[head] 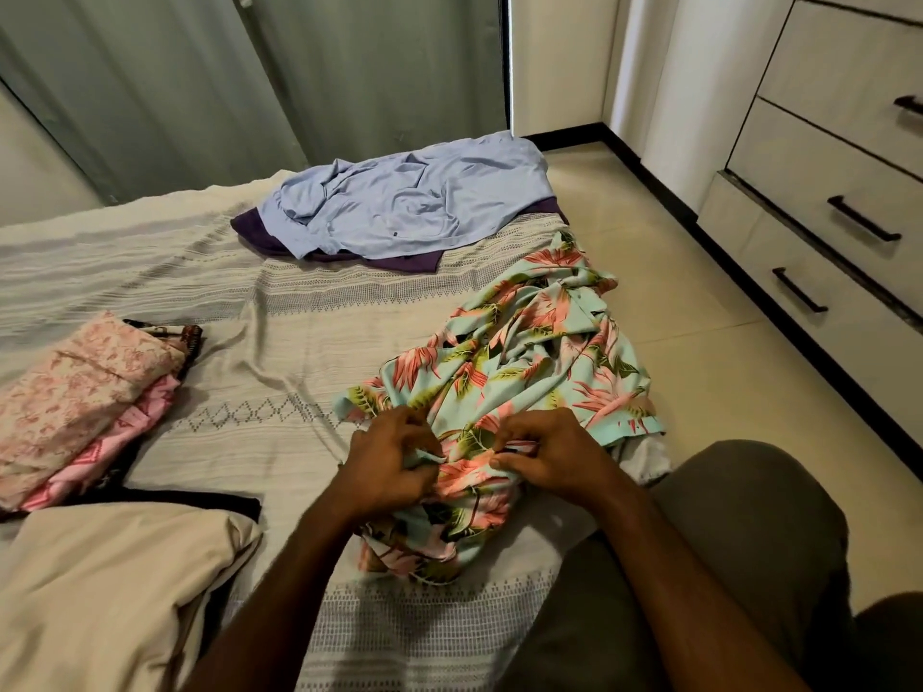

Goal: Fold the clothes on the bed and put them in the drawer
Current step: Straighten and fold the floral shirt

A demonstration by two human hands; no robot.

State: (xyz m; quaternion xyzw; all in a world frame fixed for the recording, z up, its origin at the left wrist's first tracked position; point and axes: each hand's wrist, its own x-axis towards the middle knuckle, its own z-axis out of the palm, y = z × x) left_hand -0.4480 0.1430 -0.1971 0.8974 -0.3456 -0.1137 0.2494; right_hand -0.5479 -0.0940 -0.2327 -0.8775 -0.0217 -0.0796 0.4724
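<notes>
Left hand: fingers curled, pinching a fold of the floral shirt at its near edge, lower centre of frame. Right hand: fingers curled too, thumb and fingertips nipping the same cloth just right of the left hand. The two hands are close together but apart, a ridge of fabric between them. Both forearms come in from the bottom edge.

Floral shirt: mint ground, pink and green leaf print, crumpled and unfolded. It runs from the hands up toward right of centre, along the right edge of the bed. A bunched part lies under the wrists.

Bed cover: cream, with woven grey bands and a diamond row, fills the middle of frame.

Upper centre: light blue shirt, spread loosely and rumpled, lying on top of a dark purple garment whose edges show beneath it.

Left edge, mid-height: stack of folded clothes, pink patterned pieces on top, a dark patterned item poking out behind.

Lower left: beige pillow, with dark fabric showing under it.

Right side, top to middle: chest of drawers, pale fronts, black bar handles, all drawers closed, standing on tiled floor well apart from the bed.

Lower right: person's knee in olive-brown shorts.
</notes>
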